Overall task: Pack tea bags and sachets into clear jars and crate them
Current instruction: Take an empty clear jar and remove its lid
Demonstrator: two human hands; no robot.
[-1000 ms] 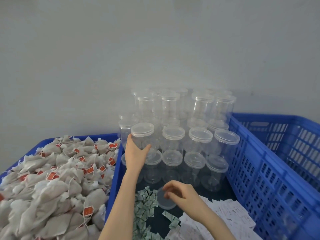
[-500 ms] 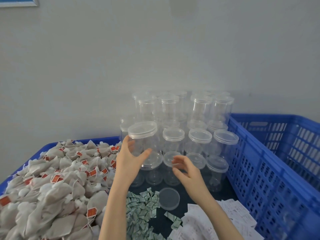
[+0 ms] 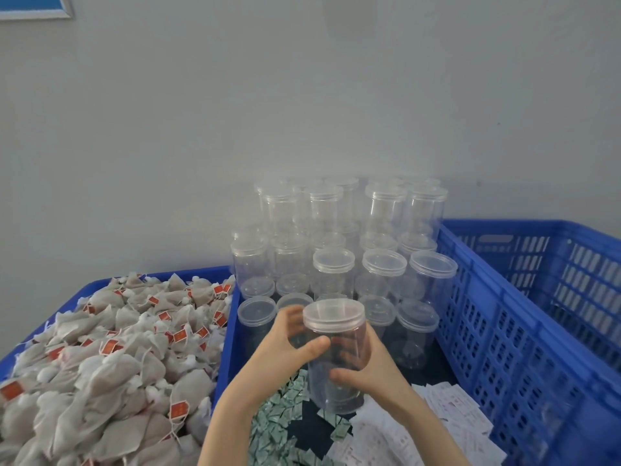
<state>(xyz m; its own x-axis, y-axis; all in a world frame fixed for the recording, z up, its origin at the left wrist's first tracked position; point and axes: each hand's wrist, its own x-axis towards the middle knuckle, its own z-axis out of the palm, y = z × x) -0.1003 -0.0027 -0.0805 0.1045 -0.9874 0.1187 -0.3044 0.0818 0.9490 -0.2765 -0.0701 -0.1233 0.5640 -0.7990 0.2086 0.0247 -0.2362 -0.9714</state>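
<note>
Item: clear jar point(image 3: 337, 361), empty, lid point(image 3: 333, 313) on, held upright above the green sachets point(image 3: 285, 418) at the near end of the middle blue crate point(image 3: 225, 358).
Grip: left hand point(image 3: 289, 344) curled round the upper wall just under the lid, thumb across the front; right hand point(image 3: 364, 371) wrapped round the lower body from the far side, thumb forward. Both grips closed on the jar.
Adjacent stock: stacked lidded jars point(image 3: 383, 267) behind, in tiers against the wall; white paper slips point(image 3: 447, 408) beside the sachets.
Left: blue tray heaped with tea bags point(image 3: 111, 358), red tags showing.
Right: empty-looking blue crate point(image 3: 554, 297), interior only partly seen.
Step in hand, by judgement: jar fetched for filling, nothing packed in it.
Next move calls for: lid off, one hand steadying the body, then loading from the heap.
</note>
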